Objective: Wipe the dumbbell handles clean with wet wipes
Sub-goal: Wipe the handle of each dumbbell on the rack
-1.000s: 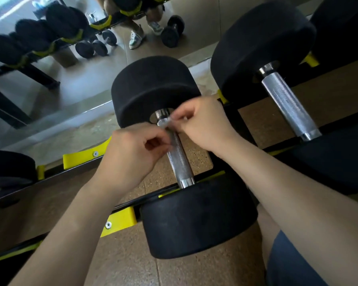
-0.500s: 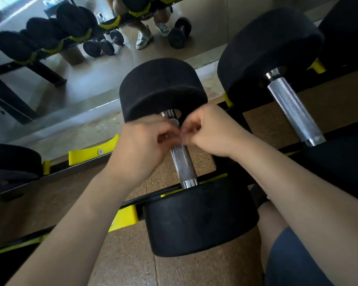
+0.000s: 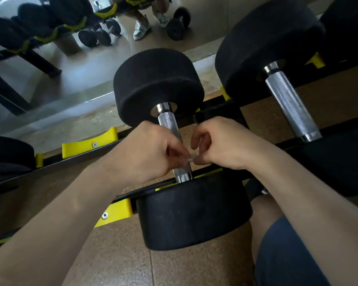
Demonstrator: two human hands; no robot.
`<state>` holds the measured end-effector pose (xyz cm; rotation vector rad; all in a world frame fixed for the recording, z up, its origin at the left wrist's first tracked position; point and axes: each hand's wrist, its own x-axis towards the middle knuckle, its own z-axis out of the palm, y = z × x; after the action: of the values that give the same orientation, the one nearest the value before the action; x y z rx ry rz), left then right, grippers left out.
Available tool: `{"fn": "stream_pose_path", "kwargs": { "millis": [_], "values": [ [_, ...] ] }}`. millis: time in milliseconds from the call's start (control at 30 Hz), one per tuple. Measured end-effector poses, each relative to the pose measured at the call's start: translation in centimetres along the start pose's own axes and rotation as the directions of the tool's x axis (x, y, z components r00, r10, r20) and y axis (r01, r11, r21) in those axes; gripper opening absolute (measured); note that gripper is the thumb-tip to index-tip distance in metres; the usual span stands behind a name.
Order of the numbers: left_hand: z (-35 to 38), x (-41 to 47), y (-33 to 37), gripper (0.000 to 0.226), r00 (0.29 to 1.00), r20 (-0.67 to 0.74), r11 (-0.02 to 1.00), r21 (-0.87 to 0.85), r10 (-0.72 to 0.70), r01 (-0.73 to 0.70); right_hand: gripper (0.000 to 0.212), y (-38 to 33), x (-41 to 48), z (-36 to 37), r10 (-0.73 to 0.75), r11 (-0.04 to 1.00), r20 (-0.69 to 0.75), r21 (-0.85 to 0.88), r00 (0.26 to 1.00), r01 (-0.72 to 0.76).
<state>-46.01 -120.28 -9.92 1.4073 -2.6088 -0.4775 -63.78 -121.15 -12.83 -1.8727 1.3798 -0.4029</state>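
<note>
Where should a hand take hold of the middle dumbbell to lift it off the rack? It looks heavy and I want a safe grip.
Probably the knurled steel handle of the middle dumbbell, gripped mid-length between the two heads, coming from above. The handle lies roughly level across the rack rails with open space over it; the black heads look too wide to grasp.

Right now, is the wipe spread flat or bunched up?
Bunched: only a small pale scrap of the wipe shows, pinched between left hand and right hand.
</note>
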Motion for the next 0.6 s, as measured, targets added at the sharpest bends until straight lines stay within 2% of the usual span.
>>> {"fn": "stream_pose_path", "kwargs": {
  "millis": [67, 200, 233, 300, 367, 400, 433, 533, 567, 600],
  "values": [
    [0.1, 0.3, 0.9, 0.007, 0.998, 0.053, 0.998, 0.06, 0.027, -0.031, 0.019, -0.1, 0.0, -0.1, 0.017, 0.998, 0.032, -0.064, 0.999, -0.015],
    [0.0, 0.6, 1.2, 0.011, 0.974, 0.22, 0.994, 0.087, 0.046, -0.066, 0.013, -0.1, 0.1, -0.9, -0.023, 1.0, -0.025, 0.015, 0.999, 0.023],
    [0.0, 0.5, 1.0, 0.009, 0.979, 0.187, 0.99, 0.105, 0.078, -0.099, 0.014, -0.1, 0.1, -0.9, -0.036, 0.998, -0.022, 0.053, 0.999, 0.037],
    [0.1, 0.7, -0.1, 0.009, 0.993, -0.047, 0.981, 0.167, 0.112, -0.102, 0.015, -0.2, 0.1, -0.6, -0.061, 0.987, -0.015, 0.145, 0.998, 0.062],
    [0.2, 0.9, -1.0, 0.008, 0.954, -0.3, 0.996, 0.093, 0.022, 0.006, 0.019, -0.3, 0.3, -0.1, -0.059, 0.975, -0.069, 0.209, 0.996, 0.072],
    [0.3, 0.9, -1.2, 0.009, 0.934, -0.355, 0.998, 0.033, -0.031, 0.046, 0.02, -0.3, 0.4, 0.1, -0.054, 0.974, -0.097, 0.214, 0.994, 0.073],
    [0.4, 0.8, -1.2, 0.01, 0.936, -0.346, 0.998, -0.012, -0.061, 0.06, 0.02, -0.4, 0.5, 0.2, -0.055, 0.977, -0.11, 0.201, 0.992, 0.076],
    [0.9, -0.5, -0.9, 0.016, 0.99, -0.112, 0.99, -0.124, -0.084, 0.07, 0.024, -0.3, 0.5, 0.1, -0.068, 0.984, -0.076, 0.16, 0.995, 0.079],
    [1.0, -0.8, -0.9, 0.015, 0.995, -0.084, 0.99, -0.131, -0.055, 0.044, 0.026, -0.3, 0.4, -0.1, -0.069, 0.977, -0.05, 0.201, 0.996, 0.077],
    [1.1, -0.9, -0.8, 0.012, 0.993, -0.117, 0.995, -0.099, -0.027, 0.015, 0.028, -0.3, 0.1, -0.2, -0.075, 0.96, -0.024, 0.269, 0.997, 0.078]
  ]
}}
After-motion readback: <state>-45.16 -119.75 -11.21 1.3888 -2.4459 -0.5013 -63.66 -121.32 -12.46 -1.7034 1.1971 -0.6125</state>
